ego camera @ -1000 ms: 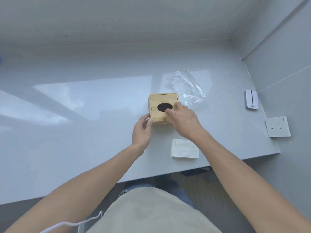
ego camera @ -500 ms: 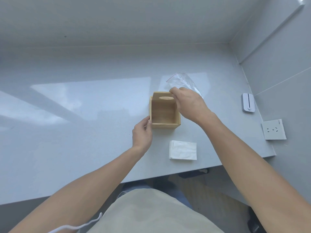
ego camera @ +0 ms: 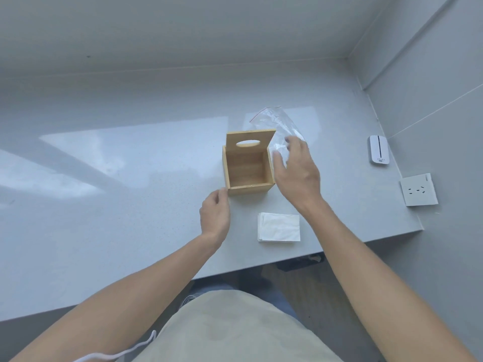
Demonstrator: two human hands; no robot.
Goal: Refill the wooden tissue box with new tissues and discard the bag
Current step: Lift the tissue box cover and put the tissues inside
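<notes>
The wooden tissue box (ego camera: 247, 188) stands on the grey counter with its hinged lid (ego camera: 249, 138) swung upright at the back; the inside looks empty. A clear plastic bag (ego camera: 277, 121) with a red seal line lies just behind and right of the box. A stack of white tissues (ego camera: 279, 227) lies flat near the counter's front edge. My left hand (ego camera: 215, 215) is at the box's front left corner, fingers loosely curled, holding nothing. My right hand (ego camera: 296, 171) hovers beside the box's right wall with relaxed, spread fingers over the bag's near end.
The grey counter (ego camera: 117, 192) ends in a front edge near my body and a wall on the right. A white remote-like device (ego camera: 378, 150) and a white socket plate (ego camera: 419, 190) sit on the right wall.
My right hand lifted the closed lid up and back until it stood upright, then let go and drew back toward the box's right side. My left hand stayed at the front left corner.
</notes>
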